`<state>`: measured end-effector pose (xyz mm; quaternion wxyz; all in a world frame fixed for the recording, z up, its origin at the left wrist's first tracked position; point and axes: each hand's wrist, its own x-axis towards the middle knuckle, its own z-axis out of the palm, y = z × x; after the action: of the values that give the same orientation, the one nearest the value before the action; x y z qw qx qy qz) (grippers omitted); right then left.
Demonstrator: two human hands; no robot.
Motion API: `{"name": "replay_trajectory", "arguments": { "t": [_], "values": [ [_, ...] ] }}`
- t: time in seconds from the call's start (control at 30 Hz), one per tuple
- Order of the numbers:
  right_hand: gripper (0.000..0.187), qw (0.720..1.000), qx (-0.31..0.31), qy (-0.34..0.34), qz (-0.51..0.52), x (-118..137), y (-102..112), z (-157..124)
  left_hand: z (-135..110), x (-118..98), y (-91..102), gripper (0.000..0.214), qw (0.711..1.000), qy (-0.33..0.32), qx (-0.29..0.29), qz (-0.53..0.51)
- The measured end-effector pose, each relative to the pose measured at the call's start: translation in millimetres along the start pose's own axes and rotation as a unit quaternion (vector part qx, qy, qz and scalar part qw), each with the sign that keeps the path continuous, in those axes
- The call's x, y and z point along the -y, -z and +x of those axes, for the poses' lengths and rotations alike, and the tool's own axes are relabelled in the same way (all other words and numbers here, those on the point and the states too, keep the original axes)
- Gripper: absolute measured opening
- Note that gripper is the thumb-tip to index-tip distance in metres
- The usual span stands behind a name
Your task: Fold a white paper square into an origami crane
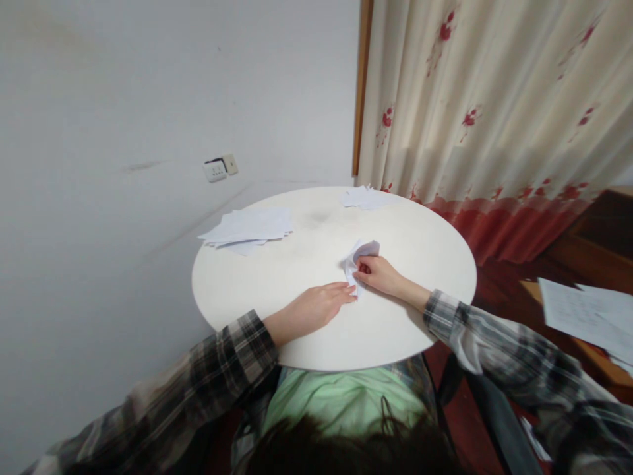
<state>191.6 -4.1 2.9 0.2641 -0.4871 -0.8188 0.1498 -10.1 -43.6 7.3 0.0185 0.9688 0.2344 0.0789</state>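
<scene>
A small piece of white paper [368, 249], folded, with its far part standing up off the surface, is at the middle right of the round white table [277, 284]. Fingers stretched out, my left hand [319, 305] lies flat with its tips on the near end of the paper. My right hand [380, 274] has its fingers curled and pinches the paper at its right side. Part of the paper is hidden behind the fingers of both hands.
A stack of white sheets [252, 225] lies at the table's back left, and smaller paper pieces [363, 198] lie at the far edge. Written sheets [583, 313] rest on a wooden surface at right. Beyond are a wall socket [215, 171] and a curtain [475, 86].
</scene>
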Motion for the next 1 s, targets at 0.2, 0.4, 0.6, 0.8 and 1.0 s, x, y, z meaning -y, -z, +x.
{"name": "replay_trajectory", "arguments": {
  "t": [0.2,0.4,0.6,0.8,1.0],
  "values": [
    [0.006,1.000,0.001,0.006,-0.006,-1.2,-0.6,-0.2,0.2,-2.0,1.4,0.041,1.000,0.003,0.006,0.009],
    [0.006,1.000,-0.006,0.006,-0.008,-1.2,-1.9,-0.3,0.0,-1.4,1.7,0.041,1.000,-0.002,0.004,0.011],
    [0.005,1.000,-0.004,-0.001,-0.010,0.0,-0.6,-0.5,-0.3,-0.1,-0.2,0.040,1.000,-0.002,-0.009,-0.011],
    [0.006,1.000,-0.005,0.001,-0.014,-0.5,-1.4,0.4,-0.4,-3.3,1.2,0.041,0.999,0.014,-0.033,-0.009],
    [0.005,1.000,-0.004,0.000,-0.016,-1.8,-2.5,0.0,-0.9,2.4,2.2,0.039,0.998,0.006,-0.055,0.017]
  ]
}}
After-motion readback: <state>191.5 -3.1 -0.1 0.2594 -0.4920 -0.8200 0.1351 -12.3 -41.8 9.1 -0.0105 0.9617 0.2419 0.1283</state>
